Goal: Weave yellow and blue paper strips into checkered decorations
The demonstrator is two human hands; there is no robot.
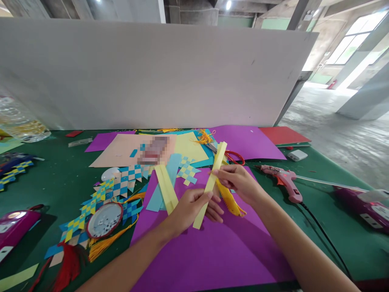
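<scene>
Both hands hold one yellow paper strip (219, 159) slantwise above a large purple sheet (194, 259). My left hand (194, 202) grips its lower part, thumb on top and fingers behind. Farther up, my right hand (234, 178) pinches the strip between thumb and fingers. Left of the hands lie more yellow strips (165, 188) and light blue strips (174, 166). A small woven blue-and-yellow paper piece (187, 171) rests just beyond them. Scissors with red handles (235, 156) lie partly hidden behind the strip, near a yellow serrated object (231, 200).
At right a pink hot glue gun (285, 180) lies with its cord trailing forward. Woven paper pieces (99, 194), a round dish of small beads (105, 220) and a red tassel (67, 263) occupy the left. A white panel (152, 77) stands behind.
</scene>
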